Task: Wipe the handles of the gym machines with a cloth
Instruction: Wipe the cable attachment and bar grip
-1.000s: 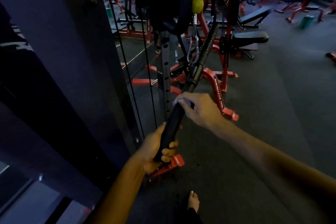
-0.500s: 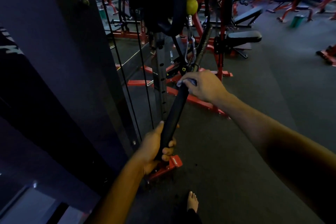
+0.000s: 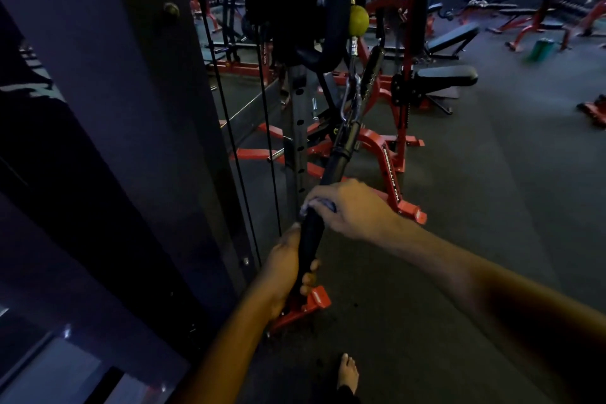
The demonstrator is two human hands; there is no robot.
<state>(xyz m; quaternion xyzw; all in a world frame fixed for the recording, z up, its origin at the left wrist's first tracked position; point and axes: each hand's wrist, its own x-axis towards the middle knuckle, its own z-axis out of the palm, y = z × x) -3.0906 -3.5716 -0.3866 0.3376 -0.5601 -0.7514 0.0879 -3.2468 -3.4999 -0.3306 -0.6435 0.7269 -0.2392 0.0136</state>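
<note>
Dim light falls over a dark rubber gym floor [image 3: 459, 207], with red-framed machines and black padded benches [image 3: 444, 75] crowding the far side of the room. Close up stands a cable machine — its dark upright [image 3: 296, 128] drilled with holes, two thin cables [image 3: 262, 108] running down beside it. From a yellow-green stopper ball [image 3: 358, 20] hangs a metal carabiner [image 3: 349, 102], and clipped to that is a long black bar handle [image 3: 328, 180], tilted down toward the person.

The left hand [image 3: 288, 269] grips the near, lower end of the handle, fingers curled round it. The right hand [image 3: 352, 207] is wrapped round the handle a little higher, just above the left, with a pale cloth [image 3: 319, 203] bunched under its fingers against the grip; only a small fold of cloth shows.

Below the left hand a red foot [image 3: 311, 302] of the machine frame rests on the floor, and a bare foot [image 3: 348, 371] shows at the bottom edge — near it, not touching.
</note>
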